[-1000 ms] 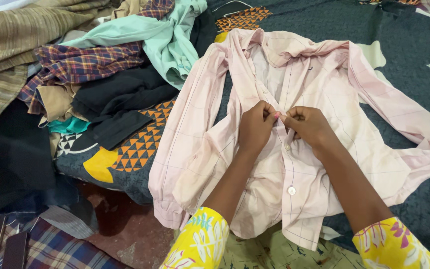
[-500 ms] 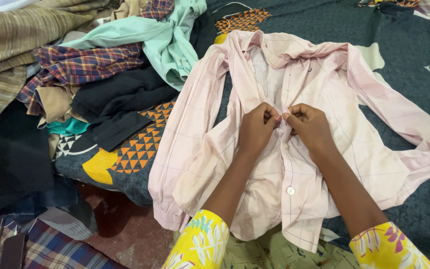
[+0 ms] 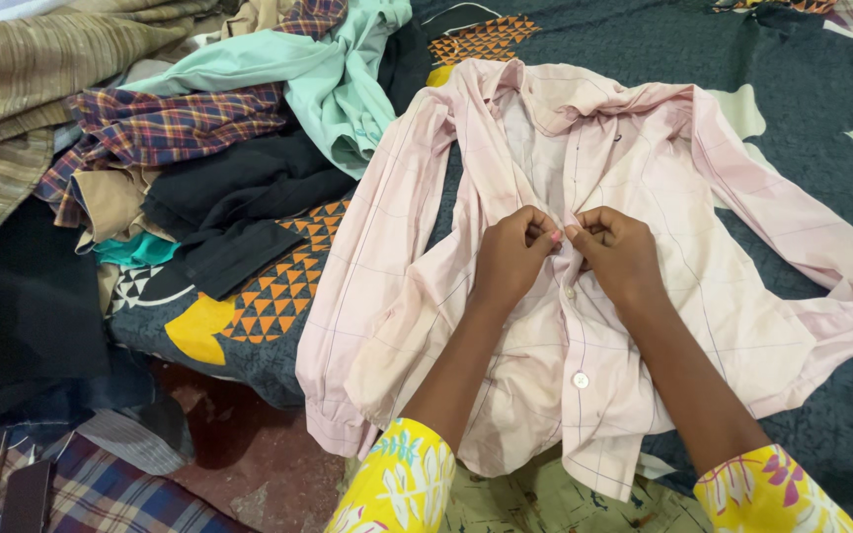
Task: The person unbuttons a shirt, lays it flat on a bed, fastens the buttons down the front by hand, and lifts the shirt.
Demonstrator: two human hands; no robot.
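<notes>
Fingertips of the left hand (image 3: 512, 252) and right hand (image 3: 616, 249) pinch the front edges of a pink shirt (image 3: 644, 326) together mid-chest, barely shifted from a moment ago. The shirt lies spread on a dark quilt (image 3: 644, 49), beside a clothes pile (image 3: 199, 138).

Heaped clothes (image 3: 199, 128), dark patterned quilt (image 3: 644, 49)

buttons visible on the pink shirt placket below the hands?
2: one button just under the right hand, one button lower near the hem. Others may be hidden under the hands or folds.
</notes>
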